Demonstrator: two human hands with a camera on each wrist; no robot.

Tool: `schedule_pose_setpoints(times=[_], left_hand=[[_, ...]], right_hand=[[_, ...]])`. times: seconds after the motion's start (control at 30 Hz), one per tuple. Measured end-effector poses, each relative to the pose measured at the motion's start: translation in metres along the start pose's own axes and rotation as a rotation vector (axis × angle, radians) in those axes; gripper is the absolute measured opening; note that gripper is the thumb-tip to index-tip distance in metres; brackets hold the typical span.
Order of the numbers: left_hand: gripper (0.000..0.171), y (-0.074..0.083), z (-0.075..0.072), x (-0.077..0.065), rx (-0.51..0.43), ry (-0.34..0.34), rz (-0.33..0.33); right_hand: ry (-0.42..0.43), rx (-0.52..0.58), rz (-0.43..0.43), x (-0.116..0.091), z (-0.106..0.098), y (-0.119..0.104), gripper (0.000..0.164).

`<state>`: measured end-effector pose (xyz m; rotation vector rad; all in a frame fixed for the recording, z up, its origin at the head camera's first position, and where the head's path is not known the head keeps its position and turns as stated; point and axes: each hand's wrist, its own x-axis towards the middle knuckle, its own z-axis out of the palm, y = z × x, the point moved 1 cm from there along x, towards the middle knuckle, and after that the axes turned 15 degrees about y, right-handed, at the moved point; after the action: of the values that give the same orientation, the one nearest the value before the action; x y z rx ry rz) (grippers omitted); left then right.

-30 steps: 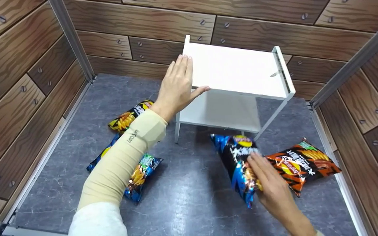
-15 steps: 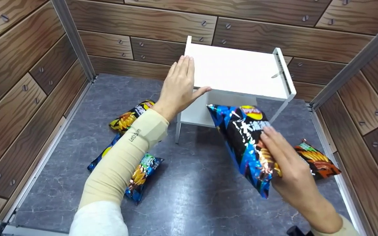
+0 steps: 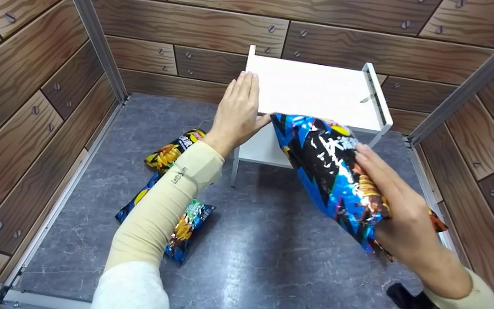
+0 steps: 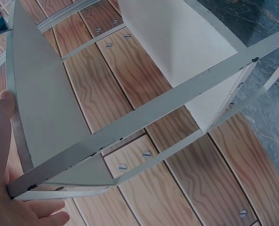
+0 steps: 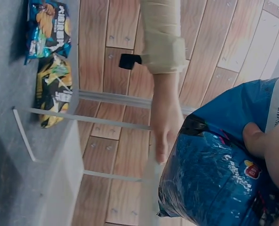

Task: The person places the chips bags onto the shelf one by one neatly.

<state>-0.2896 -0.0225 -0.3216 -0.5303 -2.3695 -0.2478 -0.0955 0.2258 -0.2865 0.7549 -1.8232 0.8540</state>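
My left hand [image 3: 237,109] rests with straight fingers along the left side of a small white two-tier shelf [image 3: 311,88], its thumb at the front edge. In the left wrist view, the thumb [image 4: 6,102] touches the shelf's edge. My right hand [image 3: 408,214] holds a blue and black bag of potato chips [image 3: 324,171] by its right side, tilted in front of the shelf. Thumb and fingers grip opposite faces of the bag. The bag's upper corner appears beside the left thumb; whether they touch, I cannot tell. The bag covers part of the lower tier [image 3: 264,148].
On the floor at left lie a yellow and black chip bag [image 3: 174,150] and two blue ones, one [image 3: 189,227] nearer and one [image 3: 133,204] partly behind the left sleeve. An orange bag [image 3: 438,221] is mostly hidden behind the right hand. Wood-patterned walls [image 3: 204,25] enclose the floor.
My right hand has lifted the blue chip bag from low near the orange bag up to the tabletop's front edge, covering more of the orange bag. The left hand stays on the shelf.
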Motion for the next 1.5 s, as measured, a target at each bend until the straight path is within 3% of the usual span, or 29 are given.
schedule_pose_setpoints(times=[0.17, 0.3, 0.37, 0.47, 0.5, 0.93, 1.17, 1.33, 1.5], left_hand=[[0.095, -0.001, 0.0, -0.001, 0.002, 0.009, 0.005], [0.098, -0.001, 0.0, -0.002, -0.003, 0.012, 0.003], [0.099, -0.001, 0.0, -0.002, -0.002, 0.014, -0.001], [0.099, -0.001, 0.001, -0.003, 0.003, 0.024, -0.003], [0.099, -0.001, 0.001, -0.003, 0.003, 0.026, -0.004], [0.099, 0.001, 0.003, -0.001, -0.01, 0.014, -0.02], [0.099, 0.001, 0.002, -0.001, -0.031, 0.012, -0.028], [0.095, 0.001, 0.002, 0.0, -0.035, 0.01, -0.026], [0.093, 0.001, 0.002, 0.0, -0.037, 0.033, -0.021]], right_hand=[[0.055, -0.001, -0.021, 0.014, 0.003, -0.001, 0.044], [0.045, -0.036, -0.021, 0.022, 0.007, 0.006, 0.039], [0.022, -0.063, -0.023, 0.024, 0.01, 0.012, 0.046], [-0.013, -0.122, -0.029, 0.027, 0.016, 0.023, 0.073], [-0.025, -0.139, -0.033, 0.028, 0.018, 0.027, 0.074], [-0.219, -0.318, -0.034, 0.05, 0.058, 0.069, 0.067], [-0.279, -0.324, 0.085, 0.065, 0.083, 0.084, 0.063], [-0.327, -0.318, 0.087, 0.069, 0.097, 0.091, 0.057], [-0.401, -0.351, 0.08, 0.074, 0.111, 0.098, 0.063]])
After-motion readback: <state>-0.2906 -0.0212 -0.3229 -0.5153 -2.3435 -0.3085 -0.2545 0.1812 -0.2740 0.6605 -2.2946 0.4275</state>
